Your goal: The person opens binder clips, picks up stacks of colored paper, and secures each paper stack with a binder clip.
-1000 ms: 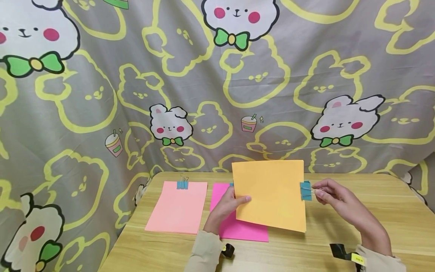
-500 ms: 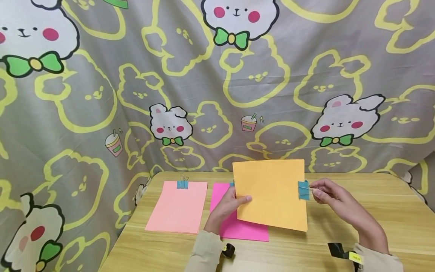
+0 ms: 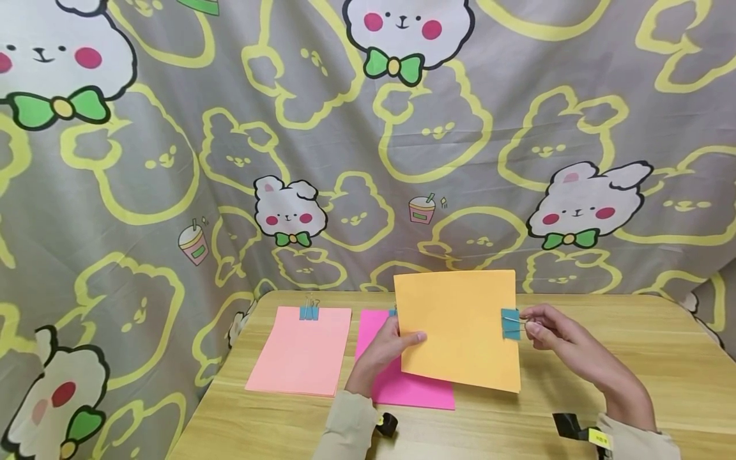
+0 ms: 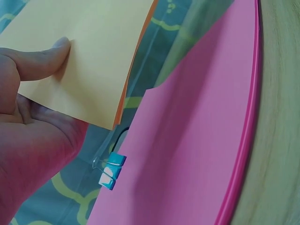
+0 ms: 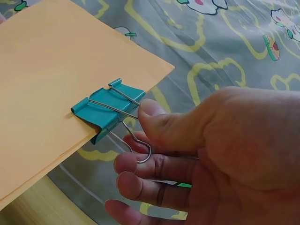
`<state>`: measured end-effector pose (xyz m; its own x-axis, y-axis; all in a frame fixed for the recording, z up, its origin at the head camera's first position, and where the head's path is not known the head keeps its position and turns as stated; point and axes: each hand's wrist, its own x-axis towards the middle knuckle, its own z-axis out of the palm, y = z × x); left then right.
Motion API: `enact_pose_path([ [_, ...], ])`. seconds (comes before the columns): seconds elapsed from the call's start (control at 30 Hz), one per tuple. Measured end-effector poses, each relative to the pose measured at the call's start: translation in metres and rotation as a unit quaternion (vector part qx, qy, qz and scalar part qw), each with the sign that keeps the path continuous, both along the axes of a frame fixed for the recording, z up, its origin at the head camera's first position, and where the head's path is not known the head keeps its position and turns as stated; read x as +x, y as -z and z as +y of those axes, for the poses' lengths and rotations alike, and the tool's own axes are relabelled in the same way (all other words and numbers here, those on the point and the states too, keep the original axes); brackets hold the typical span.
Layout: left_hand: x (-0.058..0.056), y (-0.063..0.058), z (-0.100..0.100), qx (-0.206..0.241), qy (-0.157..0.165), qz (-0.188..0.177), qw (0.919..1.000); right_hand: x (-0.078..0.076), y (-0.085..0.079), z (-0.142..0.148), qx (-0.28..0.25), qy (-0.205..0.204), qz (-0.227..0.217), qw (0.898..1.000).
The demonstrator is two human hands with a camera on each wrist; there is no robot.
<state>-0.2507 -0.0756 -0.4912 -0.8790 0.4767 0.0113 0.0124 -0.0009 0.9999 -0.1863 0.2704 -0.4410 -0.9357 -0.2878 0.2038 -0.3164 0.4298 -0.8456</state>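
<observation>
My left hand (image 3: pixel 384 348) grips a stack of orange paper (image 3: pixel 457 326) by its left edge, thumb on the front face, and keeps it tilted above the table. On the stack's right edge sits a teal binder clip (image 3: pixel 510 324). My right hand (image 3: pixel 566 342) pinches that clip's wire handles; in the right wrist view the thumb lies on the upper handle while fingers curl beneath by the lower loop. The clip's body (image 5: pixel 110 105) straddles the paper edge there. Behind my left hand lies a magenta paper stack (image 3: pixel 414 393), partly covered, with its own teal clip (image 4: pixel 112 171).
A pink paper stack (image 3: pixel 301 354) with a teal binder clip (image 3: pixel 309 312) at its top edge lies on the left of the wooden table (image 3: pixel 632 358). A patterned grey curtain (image 3: pixel 345 147) hangs right behind the table's back edge.
My right hand has moved slightly left with the binder clip, which now sits farther over the orange stack's right edge. The left hand and the other stacks stay nearly still.
</observation>
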Motion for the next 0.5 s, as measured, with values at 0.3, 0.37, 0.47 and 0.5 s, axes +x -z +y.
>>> enact_pose_path([
  [0.3,0.0007,-0.0015,0.0003,0.002,0.002,0.006,1.0,0.0026,-0.0042,-0.0023,-0.003,-0.01,-0.02,1.0],
  [0.37,0.0007,-0.0015,0.0002,0.001,0.003,0.006,1.0,0.0027,-0.0049,-0.0023,-0.006,-0.013,-0.023,1.0],
  [0.47,0.0004,-0.0011,-0.0001,0.0,0.001,0.004,1.0,0.0025,-0.0051,-0.0023,-0.01,-0.019,-0.032,0.999],
  [0.5,0.0004,-0.001,-0.0003,-0.001,0.0,0.002,1.0,0.0026,-0.0052,-0.0024,-0.012,-0.021,-0.036,0.999],
])
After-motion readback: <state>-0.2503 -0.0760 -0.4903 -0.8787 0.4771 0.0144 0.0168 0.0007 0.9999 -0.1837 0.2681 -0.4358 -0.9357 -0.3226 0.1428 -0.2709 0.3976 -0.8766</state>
